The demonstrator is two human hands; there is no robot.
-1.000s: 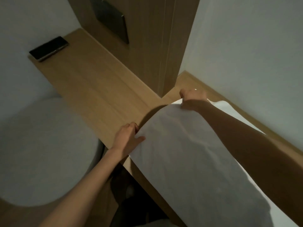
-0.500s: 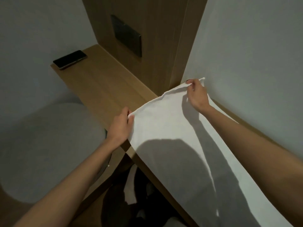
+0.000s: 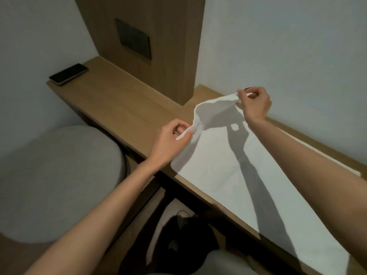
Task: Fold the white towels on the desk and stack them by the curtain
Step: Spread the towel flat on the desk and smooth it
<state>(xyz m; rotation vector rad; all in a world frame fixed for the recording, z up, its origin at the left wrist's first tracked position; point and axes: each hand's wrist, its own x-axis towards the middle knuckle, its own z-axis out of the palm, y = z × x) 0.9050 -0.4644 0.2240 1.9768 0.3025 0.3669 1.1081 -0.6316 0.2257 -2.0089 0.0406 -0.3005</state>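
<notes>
My left hand (image 3: pixel 172 138) and right hand (image 3: pixel 253 105) each pinch a far corner of the towel (image 3: pixel 228 175) spread along the table (image 3: pixel 123 108); folding is barely begun, and no stack shows.

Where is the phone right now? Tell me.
In the head view the black phone lies at the far left end of the wooden desk, on its corner, left of the dark wall plate.
</notes>
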